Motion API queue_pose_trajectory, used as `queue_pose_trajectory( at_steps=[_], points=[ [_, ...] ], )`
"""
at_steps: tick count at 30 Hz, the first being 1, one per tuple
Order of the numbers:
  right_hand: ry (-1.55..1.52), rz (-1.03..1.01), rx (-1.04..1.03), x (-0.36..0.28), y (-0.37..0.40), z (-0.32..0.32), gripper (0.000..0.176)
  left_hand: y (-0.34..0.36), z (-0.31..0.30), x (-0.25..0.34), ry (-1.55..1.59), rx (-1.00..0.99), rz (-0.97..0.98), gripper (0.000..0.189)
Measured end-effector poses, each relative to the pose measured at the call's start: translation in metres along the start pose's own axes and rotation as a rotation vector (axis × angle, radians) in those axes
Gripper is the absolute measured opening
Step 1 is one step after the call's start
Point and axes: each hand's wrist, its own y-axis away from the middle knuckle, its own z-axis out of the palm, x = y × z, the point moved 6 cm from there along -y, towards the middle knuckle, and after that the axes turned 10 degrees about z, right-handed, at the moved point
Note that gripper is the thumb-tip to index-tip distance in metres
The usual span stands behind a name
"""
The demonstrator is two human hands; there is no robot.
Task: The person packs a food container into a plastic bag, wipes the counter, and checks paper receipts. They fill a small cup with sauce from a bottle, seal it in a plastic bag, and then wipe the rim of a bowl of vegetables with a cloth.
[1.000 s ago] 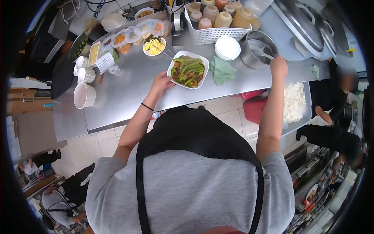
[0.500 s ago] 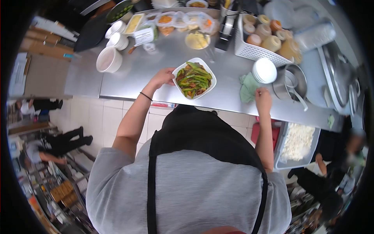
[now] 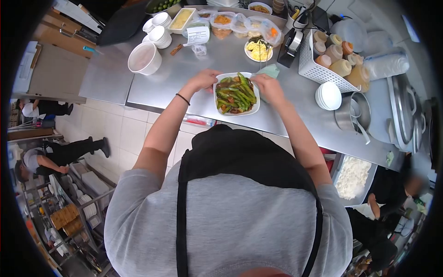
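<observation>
A square white bowl of green vegetable pieces in brown sauce stands on the steel counter in front of me. My left hand grips its left rim, thumb and fingers closed at the upper left edge. At the upper right corner of the bowl, my right hand is closed on a pale green cloth, which sticks out above and beside the fingers. The right fingertips are at the rim; the exact contact there is partly hidden.
Behind the bowl stands a dish of yellow food. To the right are a basket of bottles, stacked white bowls and a pot with a ladle. A white tub stands left. A co-worker is at the right.
My right hand has moved left from beside the stacked bowls to the bowl's right rim, bringing the green cloth along. My left hand still holds the bowl, which now sits turned slightly.
</observation>
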Motion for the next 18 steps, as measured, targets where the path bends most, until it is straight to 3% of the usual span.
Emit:
queue_pose_trajectory(
  at_steps=[2, 5, 18],
  points=[
    [0.239, -0.154, -0.084, -0.007, 0.003, 0.011, 0.019, 0.0, 0.001, -0.001, 0.043, 0.053, 0.038, 0.043],
    [0.373, -0.129, -0.185, -0.012, 0.011, 0.009, 0.023, 0.0, 0.001, -0.003, 0.049, 0.079, 0.06, 0.043],
    [0.432, -0.005, -0.212, -0.031, 0.064, -0.007, 0.017, 0.008, 0.005, 0.004, 0.067, 0.136, 0.039, 0.043]
  ],
)
